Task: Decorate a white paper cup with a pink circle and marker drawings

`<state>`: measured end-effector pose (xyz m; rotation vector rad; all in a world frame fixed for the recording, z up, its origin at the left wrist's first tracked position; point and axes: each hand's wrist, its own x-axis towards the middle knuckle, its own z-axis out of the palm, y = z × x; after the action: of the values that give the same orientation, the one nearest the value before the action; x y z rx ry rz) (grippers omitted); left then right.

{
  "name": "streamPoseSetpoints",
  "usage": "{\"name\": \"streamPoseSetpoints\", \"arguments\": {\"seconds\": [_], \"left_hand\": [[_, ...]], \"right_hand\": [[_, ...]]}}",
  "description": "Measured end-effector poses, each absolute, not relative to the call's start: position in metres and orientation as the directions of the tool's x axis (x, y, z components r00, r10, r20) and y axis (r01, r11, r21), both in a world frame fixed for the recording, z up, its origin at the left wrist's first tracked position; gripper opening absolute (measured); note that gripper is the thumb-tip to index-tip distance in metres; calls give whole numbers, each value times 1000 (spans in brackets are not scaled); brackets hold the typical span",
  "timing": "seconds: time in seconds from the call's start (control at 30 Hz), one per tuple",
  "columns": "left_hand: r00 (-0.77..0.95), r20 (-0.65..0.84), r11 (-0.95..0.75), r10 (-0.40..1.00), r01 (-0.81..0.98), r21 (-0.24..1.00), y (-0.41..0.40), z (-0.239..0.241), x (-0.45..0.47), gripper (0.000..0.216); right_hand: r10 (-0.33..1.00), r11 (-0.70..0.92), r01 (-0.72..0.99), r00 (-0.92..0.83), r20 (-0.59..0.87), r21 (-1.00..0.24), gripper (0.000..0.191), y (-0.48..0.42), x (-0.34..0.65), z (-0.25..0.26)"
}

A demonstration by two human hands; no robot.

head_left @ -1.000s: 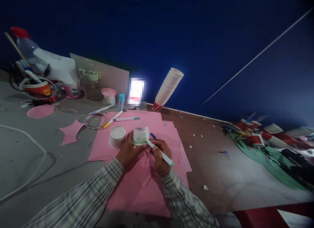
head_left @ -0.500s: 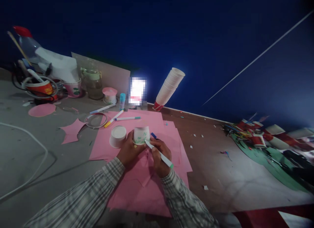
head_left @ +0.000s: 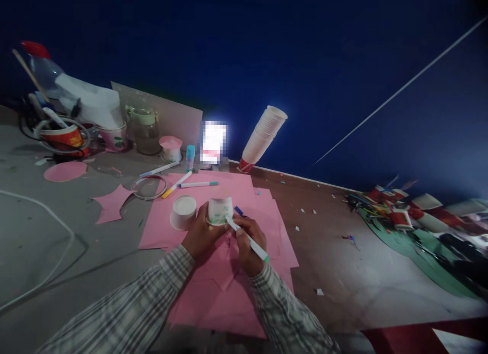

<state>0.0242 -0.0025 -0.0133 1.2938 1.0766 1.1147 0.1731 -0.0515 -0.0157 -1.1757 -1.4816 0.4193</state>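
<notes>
Item: white paper cup, inverted, green marks drawn on its side, standing on the pink paper sheets at table centre. Left hand: fingers closed round the cup's lower wall, gripping it. Right hand: fingers pinched on a white marker with a green end, tip touching the cup's near side. Just left of the held cup: second white cup, inverted, plain. Behind, on the pink sheets: yellow-ended marker, teal-ended marker; blue glue stick upright beyond. Rear wall: leaning stack of white cups, glass jar with green lid, red printed tub, its lettering too small to read. Table left: pink star cutout, pink disc. A bright label by the glue stick is blurred, unreadable.
</notes>
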Motion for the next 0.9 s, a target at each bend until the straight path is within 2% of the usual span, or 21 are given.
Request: {"name": "streamPoseSetpoints", "arguments": {"seconds": [0.27,0.9], "left_hand": [[155,24,-28,988,19,999,-3,-13,24,51],[153,5,-9,988,24,1000,0,-17,24,62]], "right_hand": [[795,446,447,201,572,-776,20,-47,168,-24],[786,477,474,146,601,-740,20,-46,166,-20]]}}
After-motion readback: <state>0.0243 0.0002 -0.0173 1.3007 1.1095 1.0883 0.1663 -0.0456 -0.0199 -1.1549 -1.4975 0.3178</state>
